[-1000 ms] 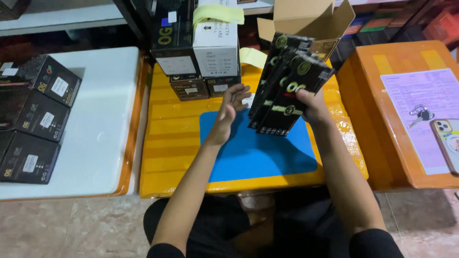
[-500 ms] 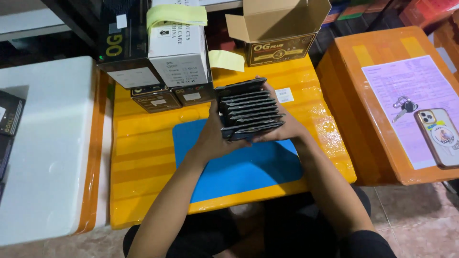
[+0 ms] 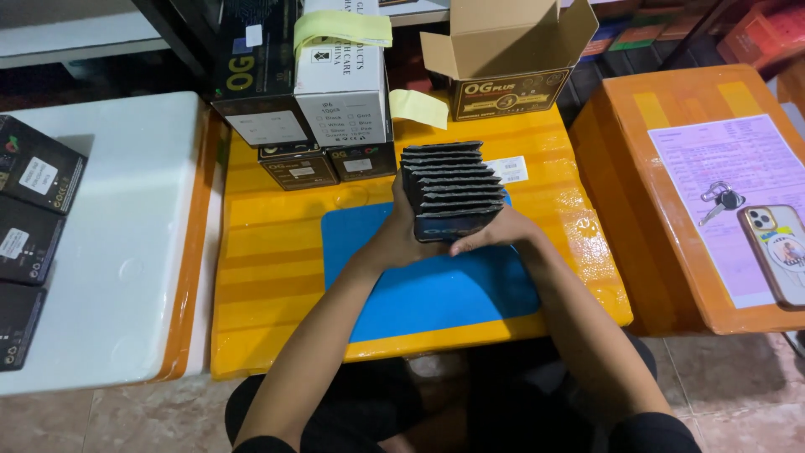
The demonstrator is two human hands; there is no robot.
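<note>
Your left hand and right hand clasp a stack of flat black packs from either side, the fingers of both curled shut around its lower end. The stack stands on edge over the far edge of the blue mat, its packs fanned slightly so their top edges step back one behind another.

The mat lies on the yellow table. Beyond the mat on the table's far left stand a tall black box and a white box with a yellow slip across its top; two small dark boxes sit in front of them, between them and the mat. Beyond the mat's right half is an open cardboard box, with a white label flat on the table just beside the stack.

Left of the mat, a white table carries dark boxes along its far side. Right of the mat, an orange table holds a pink sheet, keys and a phone.
</note>
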